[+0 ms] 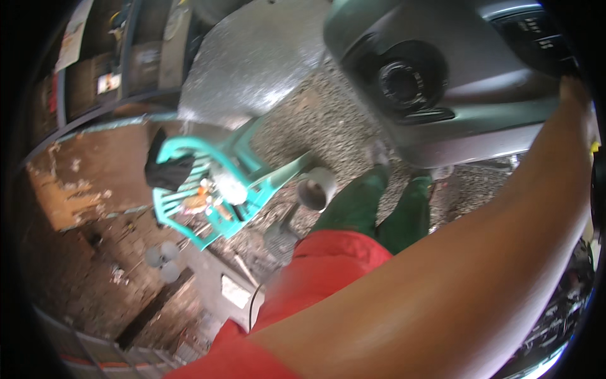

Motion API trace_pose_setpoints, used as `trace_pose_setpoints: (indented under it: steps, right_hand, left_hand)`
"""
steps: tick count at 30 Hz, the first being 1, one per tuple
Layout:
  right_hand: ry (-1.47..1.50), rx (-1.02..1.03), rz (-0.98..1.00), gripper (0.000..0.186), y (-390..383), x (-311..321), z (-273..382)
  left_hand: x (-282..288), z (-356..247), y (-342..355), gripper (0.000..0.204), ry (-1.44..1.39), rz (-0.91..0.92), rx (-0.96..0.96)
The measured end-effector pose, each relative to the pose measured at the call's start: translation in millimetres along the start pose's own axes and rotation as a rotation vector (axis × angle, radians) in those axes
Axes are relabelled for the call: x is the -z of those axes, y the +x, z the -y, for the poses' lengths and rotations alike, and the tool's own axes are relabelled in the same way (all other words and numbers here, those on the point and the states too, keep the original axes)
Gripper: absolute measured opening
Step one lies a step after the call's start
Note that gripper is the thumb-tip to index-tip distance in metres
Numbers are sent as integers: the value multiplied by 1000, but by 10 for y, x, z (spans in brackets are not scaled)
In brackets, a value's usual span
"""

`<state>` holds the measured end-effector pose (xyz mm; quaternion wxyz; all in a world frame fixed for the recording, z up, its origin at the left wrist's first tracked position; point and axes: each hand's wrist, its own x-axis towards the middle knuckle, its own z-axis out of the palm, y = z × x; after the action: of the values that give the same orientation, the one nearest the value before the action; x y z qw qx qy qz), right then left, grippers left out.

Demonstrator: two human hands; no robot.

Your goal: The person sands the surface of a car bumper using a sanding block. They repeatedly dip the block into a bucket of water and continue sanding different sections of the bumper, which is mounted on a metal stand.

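Observation:
My bare left arm reaches from its red sleeve across the lower picture to the front end of a grey car. At the right rim my left hand (574, 91) is at the car's headlight (533, 39); its fingers are too cut off and dark to make out. Below the headlight is the car's bumper (473, 114), with a round fog lamp (404, 83). Past my forearm, dark engine parts (562, 319) show at the lower right. My right hand is out of the picture.
A turquoise plastic chair (224, 151) holds a black cloth (169, 170) and mixed small items. Beside it a pale bucket (317, 188) stands on gravel. Behind lie a silvery sheet (252, 60) and a worn brown board (107, 164). My feet are close to the bumper.

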<state>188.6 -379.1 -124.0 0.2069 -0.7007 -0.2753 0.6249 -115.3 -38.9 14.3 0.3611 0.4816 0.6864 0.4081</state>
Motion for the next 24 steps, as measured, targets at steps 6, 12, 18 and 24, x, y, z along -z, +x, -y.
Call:
trace_pose_setpoints:
  steps: [6,12,18,24]
  right_hand:
    - [-24,-44,28,38,264,45,97]
    - [-161,237,56,33,386,213,522]
    - [-121,205,236,30,761,755,1023]
    - [-184,314,210,37,1101,1764,1733]
  left_hand:
    - [24,-224,-35,62,71,49,-27]
    - [96,-123,-241,68,364,-6,-104]
    - [-16,-133,-113,77,474,-7,-202]
    - [42,-251,-239,75,653,-31,-165]
